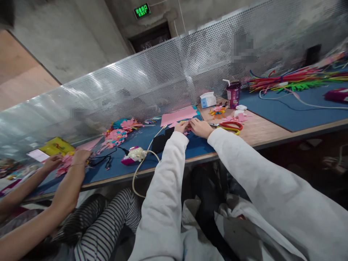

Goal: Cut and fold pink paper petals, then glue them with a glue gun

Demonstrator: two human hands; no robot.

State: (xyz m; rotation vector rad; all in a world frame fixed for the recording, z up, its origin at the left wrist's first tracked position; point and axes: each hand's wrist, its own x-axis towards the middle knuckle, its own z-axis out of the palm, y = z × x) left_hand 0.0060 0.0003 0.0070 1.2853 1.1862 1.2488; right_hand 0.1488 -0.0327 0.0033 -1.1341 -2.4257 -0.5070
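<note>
Our left hand (181,126) and right hand (201,128) left of the scissors (222,125), both grips pinched nearly closed on a small pink piece (189,129), purple cup (233,95) behind scissors.

my one camera, on a person's head, facing forward and down, grey sleeves (165,195) close, left hand (181,127) and right hand (201,128) farther, slanted holey metal screen (141,81) beyond, exit sign (142,11) farthest

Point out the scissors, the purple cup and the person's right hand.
Scissors (224,125): head view, on the red handle.
Purple cup (233,97): head view, on its side below the lid.
Right hand (200,127): head view, on its back.
</note>
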